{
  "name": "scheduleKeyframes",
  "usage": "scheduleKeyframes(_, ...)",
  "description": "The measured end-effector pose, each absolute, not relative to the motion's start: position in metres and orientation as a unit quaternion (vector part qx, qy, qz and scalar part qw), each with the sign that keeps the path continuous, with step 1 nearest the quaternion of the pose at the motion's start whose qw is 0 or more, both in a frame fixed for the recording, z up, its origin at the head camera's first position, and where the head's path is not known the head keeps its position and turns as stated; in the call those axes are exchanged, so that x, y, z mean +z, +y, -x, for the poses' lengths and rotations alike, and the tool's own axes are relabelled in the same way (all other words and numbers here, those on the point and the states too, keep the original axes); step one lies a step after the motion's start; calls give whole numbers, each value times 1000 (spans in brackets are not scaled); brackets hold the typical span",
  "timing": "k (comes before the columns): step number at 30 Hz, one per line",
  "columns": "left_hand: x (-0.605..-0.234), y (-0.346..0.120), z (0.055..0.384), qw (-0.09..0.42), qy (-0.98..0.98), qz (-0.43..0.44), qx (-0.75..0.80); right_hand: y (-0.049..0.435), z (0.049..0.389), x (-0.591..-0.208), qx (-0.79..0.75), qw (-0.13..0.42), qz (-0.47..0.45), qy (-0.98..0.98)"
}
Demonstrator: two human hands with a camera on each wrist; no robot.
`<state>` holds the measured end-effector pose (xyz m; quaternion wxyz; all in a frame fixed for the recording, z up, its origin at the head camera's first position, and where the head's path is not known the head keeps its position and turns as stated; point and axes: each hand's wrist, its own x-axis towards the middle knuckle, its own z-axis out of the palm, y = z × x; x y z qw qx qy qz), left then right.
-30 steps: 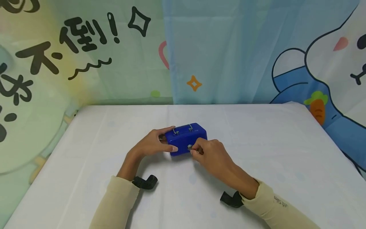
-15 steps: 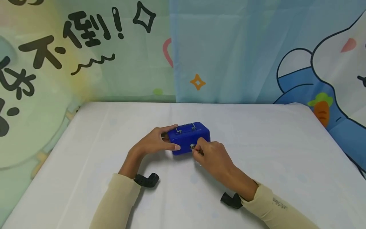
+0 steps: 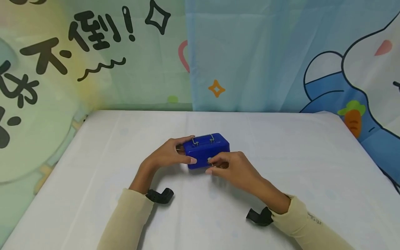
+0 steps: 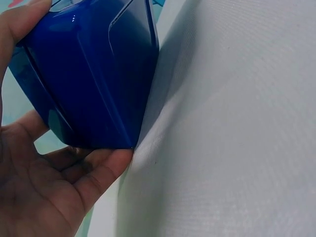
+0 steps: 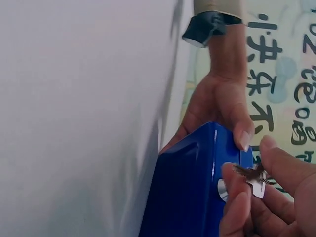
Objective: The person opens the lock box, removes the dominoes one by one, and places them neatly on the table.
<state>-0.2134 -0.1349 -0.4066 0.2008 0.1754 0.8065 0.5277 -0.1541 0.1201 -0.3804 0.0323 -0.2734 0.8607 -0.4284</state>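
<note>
A blue metal cash box (image 3: 200, 150) stands on the white-covered table, its wire handle on top and its round lock (image 5: 222, 190) facing the person. My left hand (image 3: 165, 152) holds the box by its left end, thumb on the front face and fingers reaching over the top and behind. At the lock, my right hand (image 3: 239, 170) has its thumb and index finger spread apart around a small metal key (image 5: 257, 188). A ring and another blurred piece show beside the key in the right wrist view. The bent fingers partly hide the lock.
White cloth covers the table (image 3: 125, 208). Behind it hangs a printed backdrop (image 3: 243, 62) with dark lettering and a cartoon rabbit. Black mounts (image 3: 160, 196) sit on both wrists below the rolled sleeves.
My right thumb and index finger pinched the key at the lock before; now they are parted, and the hand has shifted slightly right. The left hand keeps hold of the box.
</note>
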Motion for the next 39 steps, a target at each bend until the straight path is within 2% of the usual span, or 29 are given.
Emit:
scheduleKeyframes(5, -408, -134, 214, 205, 798, -178, 537, 126, 156, -380, -440, 61, 269, 855)
scheduleKeyframes(28, -408, -135, 214, 206, 796, -178, 541, 115, 155, -383, -432, -23, 253, 866)
scheduleKeyframes(39, -409, -134, 215, 204, 806, -175, 528, 115, 155, -384, -456, 4, 228, 860)
